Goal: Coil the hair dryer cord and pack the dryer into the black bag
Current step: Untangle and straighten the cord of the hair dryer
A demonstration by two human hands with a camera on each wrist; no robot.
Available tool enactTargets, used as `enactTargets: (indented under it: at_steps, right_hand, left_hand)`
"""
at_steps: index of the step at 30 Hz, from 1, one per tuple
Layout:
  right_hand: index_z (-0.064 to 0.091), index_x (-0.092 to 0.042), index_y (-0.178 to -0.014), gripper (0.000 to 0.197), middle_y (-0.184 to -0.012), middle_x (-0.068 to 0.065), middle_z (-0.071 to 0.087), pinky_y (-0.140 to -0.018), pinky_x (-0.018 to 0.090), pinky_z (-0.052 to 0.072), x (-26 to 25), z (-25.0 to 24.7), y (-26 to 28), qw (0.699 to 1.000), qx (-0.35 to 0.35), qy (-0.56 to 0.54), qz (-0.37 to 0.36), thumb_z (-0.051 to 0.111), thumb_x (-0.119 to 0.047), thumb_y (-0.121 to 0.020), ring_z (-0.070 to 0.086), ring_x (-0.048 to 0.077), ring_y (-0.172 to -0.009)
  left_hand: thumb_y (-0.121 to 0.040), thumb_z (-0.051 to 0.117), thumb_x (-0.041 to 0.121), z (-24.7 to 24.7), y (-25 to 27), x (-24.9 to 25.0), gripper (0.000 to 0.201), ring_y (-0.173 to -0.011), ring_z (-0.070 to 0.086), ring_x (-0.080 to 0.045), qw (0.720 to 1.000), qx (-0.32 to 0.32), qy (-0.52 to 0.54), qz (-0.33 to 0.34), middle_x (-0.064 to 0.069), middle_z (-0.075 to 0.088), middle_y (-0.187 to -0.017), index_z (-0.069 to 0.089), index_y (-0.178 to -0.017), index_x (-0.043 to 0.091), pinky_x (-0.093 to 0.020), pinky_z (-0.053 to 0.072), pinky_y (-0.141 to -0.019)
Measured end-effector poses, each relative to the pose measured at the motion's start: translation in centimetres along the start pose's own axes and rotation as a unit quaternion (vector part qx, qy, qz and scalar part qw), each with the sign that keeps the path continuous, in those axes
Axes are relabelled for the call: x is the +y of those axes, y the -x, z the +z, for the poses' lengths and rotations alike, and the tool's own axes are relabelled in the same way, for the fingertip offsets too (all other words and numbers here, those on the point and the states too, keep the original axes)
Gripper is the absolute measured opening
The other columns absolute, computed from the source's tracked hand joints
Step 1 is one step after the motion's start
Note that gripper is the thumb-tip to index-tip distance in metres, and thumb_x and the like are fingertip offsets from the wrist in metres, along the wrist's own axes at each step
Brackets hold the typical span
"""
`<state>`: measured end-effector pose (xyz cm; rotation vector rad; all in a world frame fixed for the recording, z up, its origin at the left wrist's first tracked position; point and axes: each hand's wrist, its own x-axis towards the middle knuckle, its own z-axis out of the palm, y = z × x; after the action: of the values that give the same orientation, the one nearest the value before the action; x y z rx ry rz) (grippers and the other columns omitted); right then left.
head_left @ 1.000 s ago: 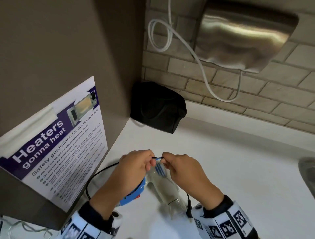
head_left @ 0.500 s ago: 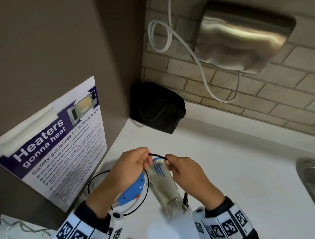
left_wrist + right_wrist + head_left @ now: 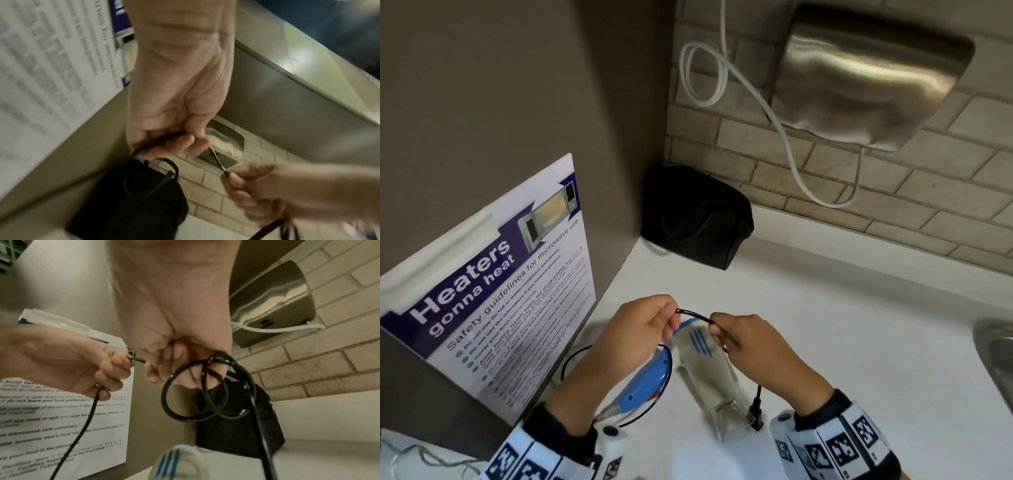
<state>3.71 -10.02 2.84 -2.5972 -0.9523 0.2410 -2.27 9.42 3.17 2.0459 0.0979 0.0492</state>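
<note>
The hands have lifted slightly: right hand (image 3: pixel 753 346) clutches gathered loops, left hand (image 3: pixel 640 329) pinches the cord (image 3: pixel 693 313), so coiling continues.

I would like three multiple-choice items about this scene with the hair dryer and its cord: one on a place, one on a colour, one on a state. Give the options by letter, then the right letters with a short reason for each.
1. Where does the black bag stand?
A. in the corner of the counter, at the brick wall
B. in the sink
C. on the hair dryer

2. What colour is the cord that the hands hold?
A. white
B. black
C. blue

3. What is the state of the right hand?
A. flat on the counter
B. holding the bag
C. holding loops of cord

Answers:
1. A, the head view shows it against the corner, beyond the hair dryer.
2. B, the stretch between the left hand and the right hand is black; the white cable belongs to the wall unit.
3. C, the right wrist view shows several loops hanging from its curled fingers.
</note>
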Motion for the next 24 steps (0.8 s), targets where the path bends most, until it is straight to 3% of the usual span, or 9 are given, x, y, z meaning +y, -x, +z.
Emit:
enactTargets:
  at_steps: [2, 3, 6, 10, 12, 15, 18, 21, 24]
  right_hand:
    - [0.044, -0.028, -0.072, 0.026, -0.068, -0.009, 0.061, -0.061, 0.029, 0.044, -0.3, 0.0, 0.0, 1.0, -0.013, -0.019, -0.01, 0.04, -0.023, -0.098, 0.054, 0.012, -0.063]
    - [0.046, -0.03, -0.069, 0.031, -0.067, -0.012, 0.061, -0.06, 0.021, 0.042, -0.6, -0.2, 0.0, 0.998, -0.017, -0.053, -0.02, 0.039, -0.027, -0.099, 0.055, 0.007, -0.063]
    - [0.057, -0.03, -0.068, 0.036, -0.064, -0.017, 0.059, -0.063, 0.009, 0.038, -1.1, -1.6, -0.1, 0.981, -0.013, -0.194, -0.016, 0.041, -0.03, -0.1, 0.055, -0.003, -0.066]
    - [0.058, -0.021, -0.069, 0.037, -0.065, -0.016, 0.057, -0.08, 0.016, 0.045, -0.1, -3.0, 0.2, 0.952, -0.033, -0.304, 0.009, 0.04, -0.029, -0.1, 0.053, 0.002, -0.07]
    - [0.054, -0.022, -0.068, 0.037, -0.065, -0.015, 0.054, -0.077, 0.017, 0.043, 0.6, -3.0, 0.2, 0.95, -0.036, -0.309, 0.019, 0.039, -0.028, -0.101, 0.049, 0.004, -0.069]
    - [0.05, -0.024, -0.066, 0.038, -0.063, -0.011, 0.044, -0.068, 0.022, 0.035, 1.8, -2.6, 0.2, 0.954, -0.022, -0.297, 0.043, 0.038, -0.03, -0.101, 0.038, 0.008, -0.064]
    - [0.048, -0.023, -0.066, 0.038, -0.065, -0.005, 0.041, -0.067, 0.024, 0.033, 2.8, -1.9, 0.2, 0.957, -0.025, -0.283, 0.054, 0.038, -0.032, -0.101, 0.036, 0.01, -0.064]
    - [0.047, -0.026, -0.064, 0.039, -0.064, -0.006, 0.041, -0.064, 0.018, 0.034, 3.4, -1.5, 0.3, 0.96, -0.029, -0.27, 0.066, 0.038, -0.03, -0.101, 0.037, 0.008, -0.062]
    - [0.047, -0.027, -0.062, 0.04, -0.063, -0.005, 0.04, -0.057, 0.014, 0.031, 3.7, -1.2, 0.3, 0.965, -0.022, -0.251, 0.077, 0.038, -0.029, -0.101, 0.035, 0.008, -0.059]
  left_hand:
    - [-0.093, 0.04, 0.007, 0.6, 0.2, -0.1, 0.025, -0.072, 0.054, -0.007, 0.994, -0.02, -0.101, 0.024, 0.009, 0.057, -0.074, 0.055, -0.078, 0.021, -0.016, 0.042, -0.063]
    - [-0.094, 0.041, 0.012, 1.1, 0.3, 0.0, 0.023, -0.075, 0.055, -0.009, 0.99, -0.025, -0.132, 0.042, 0.01, 0.058, -0.075, 0.055, -0.08, 0.023, -0.021, 0.045, -0.068]
    - [-0.096, 0.042, 0.013, 2.3, 0.4, 0.5, 0.029, -0.061, 0.047, -0.004, 0.999, -0.013, -0.02, 0.025, 0.014, 0.054, -0.06, 0.056, -0.072, 0.021, -0.017, 0.039, -0.062]
    - [-0.097, 0.039, 0.011, 1.3, -0.2, 0.5, 0.032, -0.057, 0.041, -0.007, 0.996, 0.032, 0.078, -0.012, 0.006, 0.047, -0.056, 0.054, -0.069, 0.012, -0.017, 0.034, -0.057]
    - [-0.095, 0.035, 0.002, 0.4, -0.5, 0.2, 0.029, -0.055, 0.039, -0.005, 0.989, 0.061, 0.125, -0.04, 0.006, 0.045, -0.057, 0.052, -0.071, 0.005, -0.018, 0.032, -0.056]
    - [-0.094, 0.033, -0.005, -1.0, -0.9, -0.9, 0.037, -0.054, 0.033, -0.009, 0.967, 0.104, 0.218, -0.083, 0.006, 0.045, -0.056, 0.053, -0.068, 0.012, -0.025, 0.025, -0.055]
    - [-0.097, 0.033, -0.003, -2.0, -1.4, -2.3, 0.041, -0.048, 0.033, -0.005, 0.948, 0.142, 0.265, -0.103, 0.007, 0.046, -0.054, 0.053, -0.065, 0.013, -0.024, 0.023, -0.053]
    - [-0.098, 0.032, -0.003, -2.7, -1.7, -3.5, 0.042, -0.046, 0.031, -0.005, 0.934, 0.161, 0.296, -0.114, 0.01, 0.048, -0.051, 0.055, -0.067, 0.013, -0.025, 0.021, -0.054]
    - [-0.1, 0.035, 0.005, -3.1, -1.7, -4.2, 0.043, -0.052, 0.03, -0.01, 0.945, 0.161, 0.26, -0.115, 0.008, 0.049, -0.054, 0.058, -0.065, 0.016, -0.026, 0.024, -0.055]
